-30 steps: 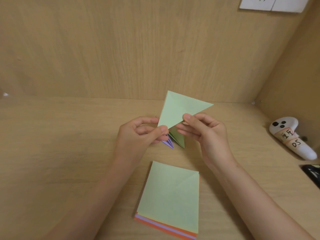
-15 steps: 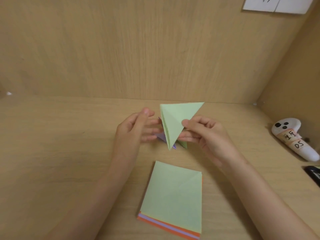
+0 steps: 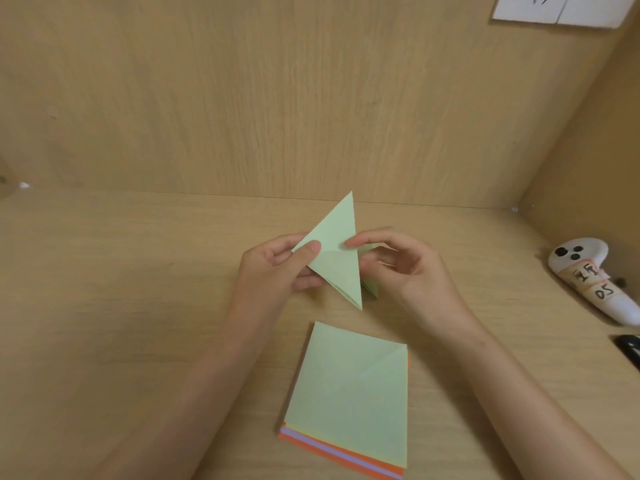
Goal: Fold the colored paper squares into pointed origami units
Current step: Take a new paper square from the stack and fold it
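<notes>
A light green paper (image 3: 337,252), folded into a triangle, is held upright above the desk with one tip up and one tip down. My left hand (image 3: 277,268) pinches its left corner between thumb and fingers. My right hand (image 3: 405,268) touches the paper's right edge with a fingertip, the other fingers curled loosely. A stack of colored paper squares (image 3: 349,400) lies on the desk in front of me, green on top with orange and purple edges below. A folded green unit (image 3: 370,287) peeks out on the desk behind the held paper.
A white controller (image 3: 588,278) with handwritten labels lies at the right by the side wall. A black object (image 3: 628,348) sits at the right edge. Wooden walls close the desk at the back and right. White outlet plates (image 3: 554,10) hang at the upper right.
The green triangle has been turned and passed from my right hand's grip to my left hand's pinch. Its long tip now points up instead of to the right.
</notes>
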